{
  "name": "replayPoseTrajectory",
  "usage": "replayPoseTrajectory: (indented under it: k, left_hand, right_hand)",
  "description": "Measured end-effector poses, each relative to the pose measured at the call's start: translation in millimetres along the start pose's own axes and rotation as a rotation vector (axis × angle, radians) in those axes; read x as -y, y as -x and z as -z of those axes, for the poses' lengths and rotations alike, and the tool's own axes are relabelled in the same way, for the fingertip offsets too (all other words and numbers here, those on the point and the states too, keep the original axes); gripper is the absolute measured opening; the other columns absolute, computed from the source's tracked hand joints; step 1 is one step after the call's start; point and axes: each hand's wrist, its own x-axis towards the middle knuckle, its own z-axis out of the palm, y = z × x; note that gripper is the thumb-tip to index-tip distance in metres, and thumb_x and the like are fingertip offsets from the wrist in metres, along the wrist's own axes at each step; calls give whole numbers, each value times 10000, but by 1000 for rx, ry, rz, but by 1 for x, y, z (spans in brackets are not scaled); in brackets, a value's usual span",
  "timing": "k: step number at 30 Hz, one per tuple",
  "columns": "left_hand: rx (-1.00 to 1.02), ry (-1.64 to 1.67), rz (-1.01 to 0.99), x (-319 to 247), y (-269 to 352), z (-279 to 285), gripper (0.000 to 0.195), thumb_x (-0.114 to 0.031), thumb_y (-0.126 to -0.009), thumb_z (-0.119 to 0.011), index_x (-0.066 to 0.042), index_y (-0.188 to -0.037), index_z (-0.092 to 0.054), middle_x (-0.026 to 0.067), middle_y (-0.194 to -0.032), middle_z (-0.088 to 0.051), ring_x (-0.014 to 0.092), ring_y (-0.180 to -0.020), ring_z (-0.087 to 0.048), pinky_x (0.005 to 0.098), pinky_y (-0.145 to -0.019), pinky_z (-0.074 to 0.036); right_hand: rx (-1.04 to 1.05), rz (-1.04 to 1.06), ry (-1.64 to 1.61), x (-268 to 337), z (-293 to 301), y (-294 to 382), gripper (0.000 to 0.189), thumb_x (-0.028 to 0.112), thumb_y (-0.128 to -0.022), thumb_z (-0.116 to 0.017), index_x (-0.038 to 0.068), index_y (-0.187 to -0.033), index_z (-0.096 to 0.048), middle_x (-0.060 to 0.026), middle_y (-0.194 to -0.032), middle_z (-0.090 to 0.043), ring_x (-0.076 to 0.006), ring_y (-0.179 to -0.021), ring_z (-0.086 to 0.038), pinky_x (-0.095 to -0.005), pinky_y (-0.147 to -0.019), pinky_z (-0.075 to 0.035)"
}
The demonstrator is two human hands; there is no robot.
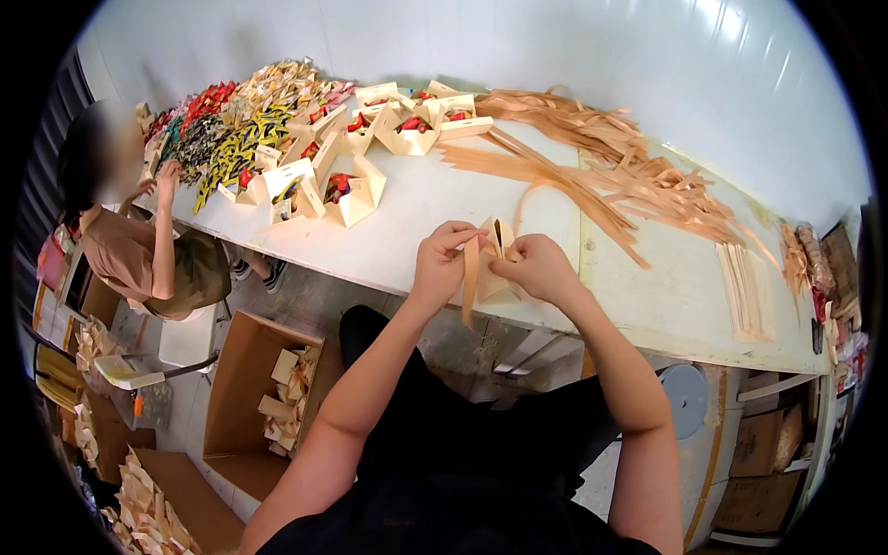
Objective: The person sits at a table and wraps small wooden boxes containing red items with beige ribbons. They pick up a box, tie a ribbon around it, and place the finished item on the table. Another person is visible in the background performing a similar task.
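Observation:
Close to the front edge of the white table [409, 236], a small cream paper box [494, 284] stands between my hands. My left hand [447, 267] pinches a tan ribbon [470, 277] at the box's left, and one end of it hangs down. At the box's upper right, my right hand [538, 267] has its fingers closed on the ribbon where it meets the box; another length curves up behind onto the table. Beyond lie a flat bundle of cut tan ribbons [555, 187] and open cream boxes [354, 198] with red and other wrapped pieces inside.
A person [132, 236] sits at the table's left end, beside heaps of colourful wrapped pieces [243, 139]. More ribbon [569, 118] is piled along the wall. Flat cream strips [744, 295] lie at right. Cardboard cartons [232, 388] with filled boxes and a blue-grey stool [683, 402] stand below.

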Motion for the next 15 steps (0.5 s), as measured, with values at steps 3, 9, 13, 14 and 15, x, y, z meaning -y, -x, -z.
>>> replayPoseTrajectory:
  k: [3,9,13,14,15]
  left_hand:
    - [27,212,-13,-9,-10,-20,238,-96,-1104,-640,31,-1283,-731,80,-1125,-707,142,-1012,-690,291,-883,-587]
    - [-8,433,216,-20,-25,-58,340,-267,-1192,-504,-8,-1090,-698,-13,-722,-606,49,-651,-535,229,-630,-472]
    - [22,206,262,-9,-37,-65,336,-270,-1188,-508,-10,-1094,-699,-19,-649,-529,61,-548,-481,267,-552,-438]
    - [22,98,243,-12,-37,-66,334,-269,-1185,-511,-8,-1097,-699,-19,-645,-516,66,-551,-472,275,-558,-433]
    - [23,-8,222,-15,-37,-67,332,-269,-1182,-515,-6,-1099,-700,-19,-641,-503,70,-555,-464,284,-564,-428]
  right_hand:
    - [81,-61,15,7,4,-3,487,441,-792,-841,-30,-778,-717,-208,-734,-709,-339,-724,-718,-441,-701,-564]
    - [102,-6,117,8,14,-5,425,381,-800,-887,-19,-830,-749,-178,-754,-735,-295,-714,-718,-412,-693,-559]
    - [385,77,251,26,75,-11,444,433,-835,-861,15,-769,-723,-84,-678,-652,-209,-625,-607,-370,-608,-470]
    - [351,91,219,30,90,-12,442,423,-849,-860,22,-747,-704,-56,-662,-609,-179,-613,-560,-358,-594,-436]
    - [315,106,189,37,105,-13,445,414,-863,-858,28,-725,-684,-29,-646,-567,-149,-602,-513,-345,-580,-402]
